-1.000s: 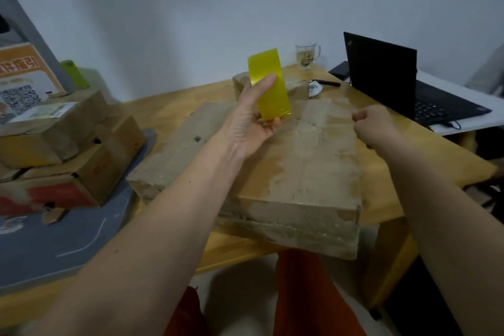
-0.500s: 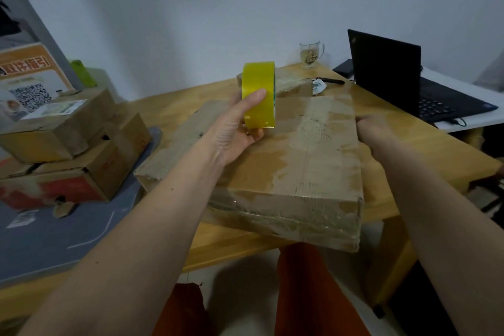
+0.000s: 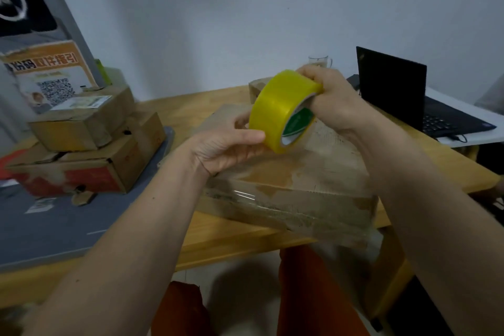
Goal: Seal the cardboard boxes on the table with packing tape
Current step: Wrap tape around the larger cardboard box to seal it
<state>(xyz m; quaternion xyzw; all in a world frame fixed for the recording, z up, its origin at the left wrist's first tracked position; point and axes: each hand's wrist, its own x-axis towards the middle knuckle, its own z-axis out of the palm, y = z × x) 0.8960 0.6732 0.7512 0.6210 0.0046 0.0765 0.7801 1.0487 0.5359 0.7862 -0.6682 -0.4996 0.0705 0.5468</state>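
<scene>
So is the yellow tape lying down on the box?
No, the yellow tape roll is held up above the big cardboard box by the left hand and the right hand.

I see a bright yellow tape roll (image 3: 282, 106) with a green and white label inside its core. The big box (image 3: 308, 172) under it is plain brown cardboard, mottled with paler scuffed patches. The table (image 3: 226, 237) is honey-coloured wood. On my left a stack of boxes (image 3: 81, 142) is brown too, the lowest with a red side. A sign (image 3: 46, 73) behind them is orange and white with a black speckled code square. The mat (image 3: 54, 226) is grey-blue, the laptop (image 3: 403, 95) black, the wall (image 3: 245, 8) pale grey.
</scene>
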